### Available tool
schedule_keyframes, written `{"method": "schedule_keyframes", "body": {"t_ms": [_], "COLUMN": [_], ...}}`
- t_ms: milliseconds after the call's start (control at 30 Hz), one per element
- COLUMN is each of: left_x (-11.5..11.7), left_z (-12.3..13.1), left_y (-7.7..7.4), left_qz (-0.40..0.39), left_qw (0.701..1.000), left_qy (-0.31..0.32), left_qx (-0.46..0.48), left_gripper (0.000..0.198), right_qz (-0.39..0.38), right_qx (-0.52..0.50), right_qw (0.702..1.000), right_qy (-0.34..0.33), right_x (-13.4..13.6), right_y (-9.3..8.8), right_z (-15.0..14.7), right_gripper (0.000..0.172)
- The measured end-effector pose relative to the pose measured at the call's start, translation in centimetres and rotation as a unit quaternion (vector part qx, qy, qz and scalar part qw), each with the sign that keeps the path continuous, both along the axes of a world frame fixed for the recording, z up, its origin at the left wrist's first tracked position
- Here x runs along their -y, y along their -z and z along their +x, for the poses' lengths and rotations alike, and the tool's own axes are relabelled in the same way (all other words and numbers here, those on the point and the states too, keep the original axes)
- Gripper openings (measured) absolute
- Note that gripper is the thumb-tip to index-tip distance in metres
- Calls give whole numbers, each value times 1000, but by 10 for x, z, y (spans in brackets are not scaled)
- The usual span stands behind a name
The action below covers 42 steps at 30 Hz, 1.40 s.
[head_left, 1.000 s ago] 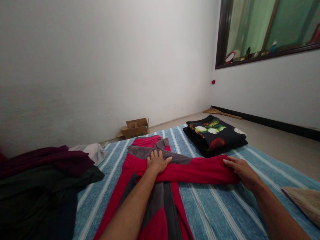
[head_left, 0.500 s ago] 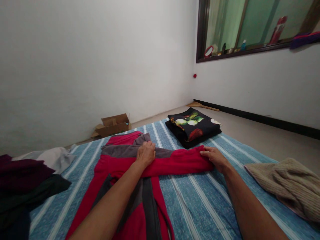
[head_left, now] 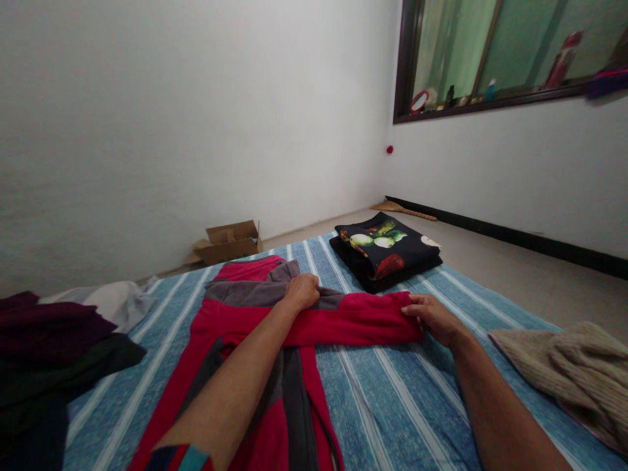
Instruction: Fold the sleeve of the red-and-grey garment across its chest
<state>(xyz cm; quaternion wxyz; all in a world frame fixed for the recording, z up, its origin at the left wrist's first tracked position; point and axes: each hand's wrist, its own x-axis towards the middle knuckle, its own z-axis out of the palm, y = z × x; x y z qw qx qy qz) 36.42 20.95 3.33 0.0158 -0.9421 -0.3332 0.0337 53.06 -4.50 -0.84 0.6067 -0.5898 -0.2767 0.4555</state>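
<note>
A red and grey jacket (head_left: 255, 320) lies on the blue striped bed cover, one sleeve laid out across it to the right. My left hand (head_left: 303, 292) is closed on the grey upper edge of that sleeve, near its middle. At the cuff end, my right hand (head_left: 432, 315) pinches the red fabric between thumb and fingers. The lower part of the jacket, with a dark grey zip strip, runs toward me and is partly hidden by my left forearm.
Folded black cloth with a fruit print (head_left: 387, 245) sits beyond the sleeve. Dark clothes (head_left: 53, 340) and a pale cloth (head_left: 115, 301) lie left, a beige knit (head_left: 579, 366) right. A cardboard box (head_left: 230, 243) stands by the wall.
My left hand has slid a little to the right along the sleeve and its fingers have curled in. My right hand stays at the cuff. The view has shifted slightly left.
</note>
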Motion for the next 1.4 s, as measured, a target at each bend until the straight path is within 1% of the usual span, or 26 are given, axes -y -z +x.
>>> {"method": "schedule_keyframes", "body": {"t_ms": [100,167,233,333,433,533,700,833,933,1100,1167,1233,1333,1400], "left_x": [11,21,31,45,54,58,60,61,61,60,62,68,76,80], "left_z": [-7,-10,-12,-13,-15,-17,-19,-20,-20,-15,-11,-6,0,3], "left_y": [8,14,18,23,29,35,41,46,47,40,36,34,36,39], "left_qz": [28,41,54,64,68,65,48,30,10,-41,-50,-47,-43,-45], "left_qw": [999,998,997,995,994,993,993,994,995,996,996,995,994,994], "left_qy": [-10,-9,-1,18,36,59,88,98,96,83,77,83,100,98], "left_qx": [30,46,60,73,74,73,68,46,14,-14,-13,0,16,14], "left_gripper": [27,29,31,33,27,28,35,56,65,67,67,63,58,56], "right_qz": [-17,-25,-16,2,0,-22,-35,-73,-103,-116,-113,-105,-97,-104], "right_qx": [16,2,-25,-50,-38,-12,-5,30,46,60,69,77,99,128], "right_qw": [1000,1000,1000,999,999,999,999,996,992,989,987,985,978,969], "right_qy": [-6,-4,4,17,27,39,28,36,54,76,93,114,153,186], "right_x": [2,1,-2,-7,-10,-10,-9,-9,-11,-13,-12,-10,-8,-9], "right_y": [2,3,3,2,3,4,4,6,7,4,3,2,0,-1], "right_z": [1,0,-2,-6,-6,-4,-2,0,2,-1,-4,-9,-19,-25], "right_gripper": [26,26,25,14,10,9,19,19,17,17,16,17,20,20]}}
